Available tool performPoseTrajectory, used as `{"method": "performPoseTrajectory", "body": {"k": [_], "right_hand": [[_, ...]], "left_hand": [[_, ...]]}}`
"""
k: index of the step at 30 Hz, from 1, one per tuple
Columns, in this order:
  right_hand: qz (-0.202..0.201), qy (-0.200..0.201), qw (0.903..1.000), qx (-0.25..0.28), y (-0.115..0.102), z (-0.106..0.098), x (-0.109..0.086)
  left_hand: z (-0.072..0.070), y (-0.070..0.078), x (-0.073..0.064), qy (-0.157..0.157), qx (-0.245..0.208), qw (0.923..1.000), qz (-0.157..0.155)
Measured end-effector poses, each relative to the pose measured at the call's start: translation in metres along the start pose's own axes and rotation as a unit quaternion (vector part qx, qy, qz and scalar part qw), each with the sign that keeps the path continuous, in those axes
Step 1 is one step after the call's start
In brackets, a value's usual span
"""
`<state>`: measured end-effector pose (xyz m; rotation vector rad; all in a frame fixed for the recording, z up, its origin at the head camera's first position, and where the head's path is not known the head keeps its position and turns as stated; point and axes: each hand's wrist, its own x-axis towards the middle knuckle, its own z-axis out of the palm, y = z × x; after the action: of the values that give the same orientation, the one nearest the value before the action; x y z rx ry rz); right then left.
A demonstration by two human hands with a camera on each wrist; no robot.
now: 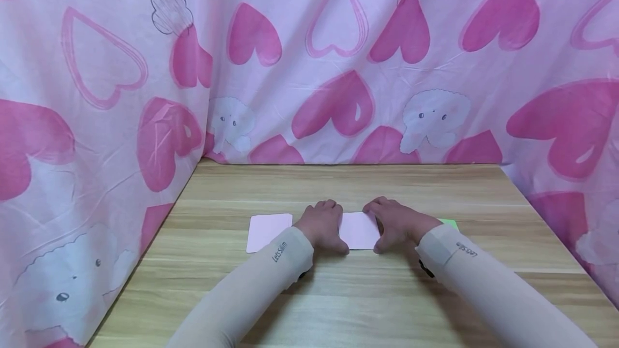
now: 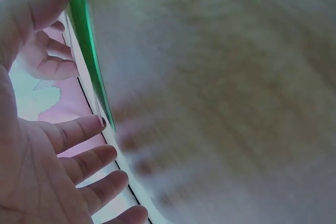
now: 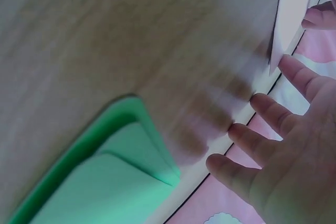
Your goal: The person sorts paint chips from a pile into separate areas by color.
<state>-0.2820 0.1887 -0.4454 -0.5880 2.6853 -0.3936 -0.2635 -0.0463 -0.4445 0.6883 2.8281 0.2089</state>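
Observation:
On the table in front of me, both hands hold a pale pink card [image 1: 358, 232] by its two ends. My left hand [image 1: 324, 225] has its thumb and index finger at the left end's corners. At the right end, my right hand [image 1: 397, 223] grips with thumb and index finger, the other fingers spread. A narrow green strip [image 2: 90, 45] shows along the card's edge in the left wrist view. Seen from the right wrist, the card [image 3: 292, 11] is a thin pale wedge above the table. Between the hands the card overlaps the wood.
Left of my left hand lies a stack of pale pink cards [image 1: 267, 232]. A green stack [image 3: 105, 182] lies beside my right hand, mostly covered by the right sleeve [image 1: 440, 246] in the head view. A pink heart-print curtain [image 1: 333, 85] hangs around the wooden table [image 1: 348, 305].

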Motion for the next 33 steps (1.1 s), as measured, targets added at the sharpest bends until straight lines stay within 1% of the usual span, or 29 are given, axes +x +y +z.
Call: {"method": "performPoseTrajectory", "body": {"k": [4, 5, 8, 12, 17, 21, 24, 26, 30, 33], "right_hand": [[0.003, -0.001, 0.9998, 0.022, -0.002, 0.001, 0.001], [-0.002, 0.001, 0.9997, 0.022, -0.002, 0.000, 0.001], [-0.023, 0.004, 0.9997, 0.009, -0.008, -0.001, 0.001], [-0.042, 0.016, 0.9990, -0.004, -0.020, -0.004, 0.003], [-0.072, 0.034, 0.9968, -0.004, -0.038, -0.006, 0.011], [-0.093, 0.046, 0.9945, -0.011, -0.054, -0.004, 0.019], [-0.108, 0.054, 0.9926, -0.016, -0.069, -0.001, 0.024], [-0.120, 0.060, 0.9907, -0.022, -0.079, 0.000, 0.028], [-0.138, 0.070, 0.9870, -0.044, -0.101, 0.002, 0.037], [-0.144, 0.072, 0.9855, -0.054, -0.114, 0.004, 0.042]], "left_hand": [[-0.003, -0.004, 0.000, 0.000, -0.019, 0.9998, 0.001], [-0.003, -0.006, 0.000, -0.003, -0.021, 0.9998, 0.001], [-0.006, -0.012, -0.001, -0.007, -0.021, 0.9998, -0.001], [-0.012, -0.023, -0.007, -0.006, -0.022, 0.9997, -0.007], [-0.022, -0.041, -0.019, 0.001, -0.016, 0.9999, 0.003], [-0.032, -0.056, -0.033, 0.005, -0.011, 0.9998, 0.017], [-0.038, -0.068, -0.045, 0.007, -0.019, 0.9996, 0.019], [-0.040, -0.077, -0.052, 0.008, -0.031, 0.9994, 0.009], [-0.041, -0.094, -0.067, 0.007, -0.051, 0.9984, -0.024], [-0.042, -0.103, -0.077, 0.003, -0.059, 0.9974, -0.042]]}}
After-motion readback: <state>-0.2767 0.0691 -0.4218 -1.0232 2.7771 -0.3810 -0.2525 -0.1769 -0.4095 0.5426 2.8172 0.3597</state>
